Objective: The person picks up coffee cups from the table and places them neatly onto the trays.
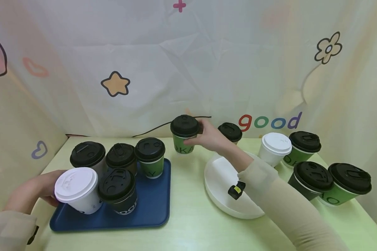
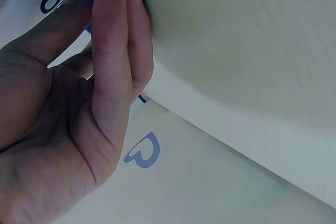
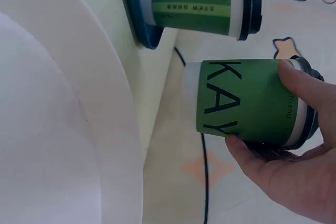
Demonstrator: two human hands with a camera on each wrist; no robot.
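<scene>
My right hand (image 1: 208,136) grips a green paper coffee cup with a black lid (image 1: 183,141), thumb and fingers round its side. In the right wrist view, dark letters mark this cup (image 3: 247,100), which stands apart from the blue tray. At the far left my left hand (image 1: 48,186) pinches the rim of the blue tray (image 1: 154,212); in the left wrist view the fingers (image 2: 111,40) meet at the tray's edge. On that tray sit a white cup with a white lid (image 1: 78,190), a black cup (image 1: 119,195), a green cup (image 1: 152,167) and two more black-lidded cups behind.
A round white dish (image 1: 218,188) lies under my right forearm. Right of it stand a white-lidded cup (image 1: 274,148), a black-lidded cup (image 1: 314,179) and several others, mostly green. A printed curtain (image 1: 188,69) hangs behind the table, with a thin dark cord (image 1: 152,129) along its foot.
</scene>
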